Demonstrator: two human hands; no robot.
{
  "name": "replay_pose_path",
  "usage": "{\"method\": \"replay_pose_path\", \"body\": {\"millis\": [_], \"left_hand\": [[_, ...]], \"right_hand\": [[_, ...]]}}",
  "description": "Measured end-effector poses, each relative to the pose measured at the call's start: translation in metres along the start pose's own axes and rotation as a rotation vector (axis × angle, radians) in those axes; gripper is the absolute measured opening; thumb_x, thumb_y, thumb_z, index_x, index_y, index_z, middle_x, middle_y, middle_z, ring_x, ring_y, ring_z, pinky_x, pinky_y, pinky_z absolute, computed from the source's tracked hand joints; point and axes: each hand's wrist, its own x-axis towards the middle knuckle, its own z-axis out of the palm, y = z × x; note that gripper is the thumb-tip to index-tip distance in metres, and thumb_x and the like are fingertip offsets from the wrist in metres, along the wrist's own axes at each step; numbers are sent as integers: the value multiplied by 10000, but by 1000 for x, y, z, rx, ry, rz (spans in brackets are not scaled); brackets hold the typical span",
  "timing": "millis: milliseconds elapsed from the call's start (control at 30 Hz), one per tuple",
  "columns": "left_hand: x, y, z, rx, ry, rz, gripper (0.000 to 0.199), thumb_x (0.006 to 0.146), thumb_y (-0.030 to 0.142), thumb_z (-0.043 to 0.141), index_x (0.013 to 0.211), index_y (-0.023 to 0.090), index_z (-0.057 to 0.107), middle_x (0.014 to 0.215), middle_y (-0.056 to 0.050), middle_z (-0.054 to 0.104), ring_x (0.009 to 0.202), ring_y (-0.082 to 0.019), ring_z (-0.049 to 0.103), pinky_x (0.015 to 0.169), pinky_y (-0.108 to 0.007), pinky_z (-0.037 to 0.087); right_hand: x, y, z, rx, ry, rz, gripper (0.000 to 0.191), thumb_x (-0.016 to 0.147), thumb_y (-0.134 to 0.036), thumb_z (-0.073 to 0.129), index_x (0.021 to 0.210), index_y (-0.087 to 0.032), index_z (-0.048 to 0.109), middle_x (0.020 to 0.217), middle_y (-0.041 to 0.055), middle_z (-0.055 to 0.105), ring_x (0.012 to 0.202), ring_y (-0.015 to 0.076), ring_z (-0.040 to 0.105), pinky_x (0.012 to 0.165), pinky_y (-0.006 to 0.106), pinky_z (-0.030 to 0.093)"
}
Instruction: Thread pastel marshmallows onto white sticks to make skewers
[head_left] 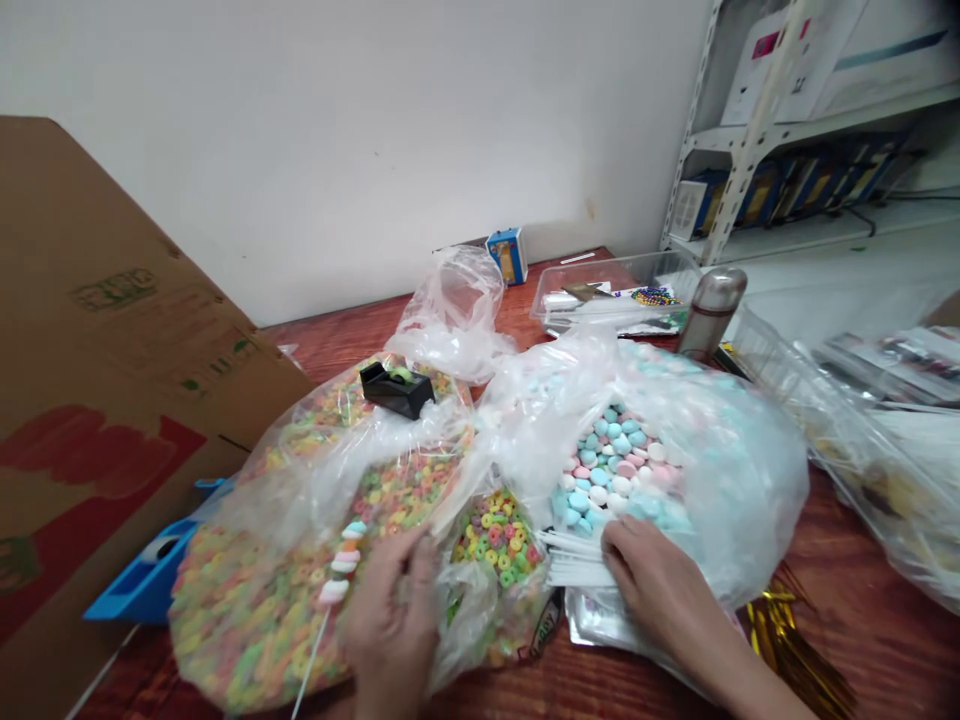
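My left hand [390, 625] is shut on a white stick [311, 650], which carries a short stack of pink, white and blue marshmallow candies [337, 565] at its upper end. My right hand [660, 590] closes over the end of a bundle of white sticks [577, 560]. Just beyond that hand, an open clear bag of pastel blue, pink and white marshmallow candies [611, 470] bulges. Between my hands sits a small bag of coloured ring cereal [499, 545], and a larger bag of the same rings [247, 610] lies to the left, under my left hand's wrist side.
A black tape dispenser [396, 388] sits on the cereal bag. A clear plastic box [615, 290], steel flask [711, 312] and loose plastic bag [862, 450] stand on the wooden table [885, 590]. A cardboard box [97, 400] leans at left; metal shelving [750, 130] stands behind.
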Motion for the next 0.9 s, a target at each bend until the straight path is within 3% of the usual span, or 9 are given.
{"method": "replay_pose_path", "body": {"millis": [100,233,400,533,600,700,900], "left_hand": [[-19,41,29,-258,-307,-92,155,886,261,561,931,223,705,839,-33,714,773,-192,653,719,-283,509],[-32,58,61,-370,-525,-125,185,897,222,519,927,226,702,898,-56,712,860,-212,644,788,-313,488],[-35,50,77,-361,-532,-253,159,837,223,579,931,201,707,912,-79,706,869,-231,635,806,-348,481],[-34,56,85,-662,-570,-545,248,786,277,661,1000,169,724,843,-69,722,764,-204,649,716,-310,507],[-32,63,88,-835,-576,-648,224,784,301,673,939,153,739,737,-48,711,683,-177,637,660,-277,498],[-28,75,88,-979,-549,-701,193,758,320,715,826,141,744,646,-34,694,626,-151,620,642,-250,481],[-21,80,85,-992,-553,-703,213,779,324,704,889,143,725,731,-68,735,693,-178,666,687,-270,507]], "right_hand": [[1,-1,1,-8,16,-10,130,887,-110,500,833,-213,557,883,41,592,833,208,541,710,304,380],[2,0,2,6,26,-38,177,902,-123,489,759,-218,535,812,28,580,787,209,535,680,309,372],[-5,5,8,101,73,-73,144,949,-182,466,838,-215,550,856,35,580,823,206,538,734,323,401],[-18,10,9,242,217,-136,107,969,-219,448,947,-228,552,910,41,585,871,217,541,770,354,406],[-21,11,7,262,262,-177,85,963,-222,466,988,-241,545,933,37,593,885,217,550,778,358,410],[-22,11,4,267,330,-206,87,949,-222,498,1013,-259,543,960,31,609,907,213,571,795,359,423],[-24,4,-9,363,451,-141,130,935,-248,509,1056,-276,548,1032,39,655,983,207,611,854,346,461]]}}
